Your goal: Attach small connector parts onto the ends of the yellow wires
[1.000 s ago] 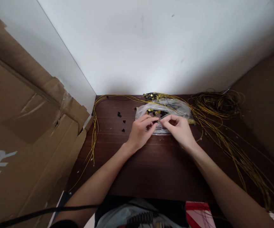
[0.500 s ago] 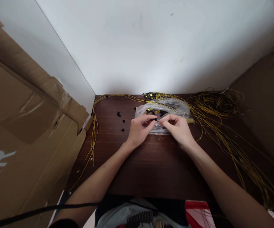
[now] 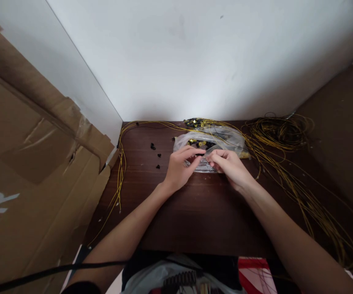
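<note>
Above the front of a clear plastic bag [image 3: 228, 141], my two hands meet almost fingertip to fingertip. My left hand [image 3: 181, 167] pinches a small black part [image 3: 199, 154] between thumb and fingers; its exact kind is too small to make out. My right hand [image 3: 228, 163] is closed in a pinch just to the right of it, and whatever it grips is hidden by the fingers. Black and yellow connectors [image 3: 201, 143] lie in the bag's mouth behind the hands. More of them [image 3: 195, 122] are heaped behind the bag, against the wall.
Several small black pieces [image 3: 153, 146] lie on the dark wooden table [image 3: 191, 220] to the left. Yellow wires [image 3: 120, 175] run along the left edge; a coiled bundle [image 3: 277, 132] sits at the back right. Cardboard [image 3: 41, 175] stands left, a white wall [image 3: 176, 61] behind.
Both hands stay over the bag with only small finger movements. My right fingers have curled in more, and my left fingertips have shifted slightly right.
</note>
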{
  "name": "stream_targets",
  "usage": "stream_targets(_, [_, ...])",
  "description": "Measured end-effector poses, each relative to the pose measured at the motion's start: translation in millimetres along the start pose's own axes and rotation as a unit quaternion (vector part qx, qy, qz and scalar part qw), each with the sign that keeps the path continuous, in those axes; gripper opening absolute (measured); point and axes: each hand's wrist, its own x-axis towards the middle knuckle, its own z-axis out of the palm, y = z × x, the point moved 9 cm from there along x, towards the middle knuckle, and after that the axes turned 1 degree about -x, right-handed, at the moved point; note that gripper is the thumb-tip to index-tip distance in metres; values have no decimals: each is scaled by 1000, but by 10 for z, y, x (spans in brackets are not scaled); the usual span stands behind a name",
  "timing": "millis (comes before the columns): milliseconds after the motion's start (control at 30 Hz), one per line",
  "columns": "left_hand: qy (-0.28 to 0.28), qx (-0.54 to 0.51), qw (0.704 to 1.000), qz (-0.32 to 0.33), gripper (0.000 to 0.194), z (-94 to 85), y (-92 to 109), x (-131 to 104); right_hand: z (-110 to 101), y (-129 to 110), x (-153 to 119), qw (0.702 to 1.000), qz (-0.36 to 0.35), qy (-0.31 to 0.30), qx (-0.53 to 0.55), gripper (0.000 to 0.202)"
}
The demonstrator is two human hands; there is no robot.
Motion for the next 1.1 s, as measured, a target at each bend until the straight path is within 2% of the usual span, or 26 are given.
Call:
stream_targets(400, [-11, 32, 999, 41, 18, 26, 70, 2, -23, 43, 17, 1000, 11, 7, 13, 18])
stream_targets(833, [-10, 34, 999, 41, 17, 34, 54, -4, -24, 19, 1, 1000, 7, 13, 22, 16])
stream_targets(1100, [-17, 39, 998, 52, 17, 56, 67, -13, -78, -19, 9, 999, -27, 40, 6, 18])
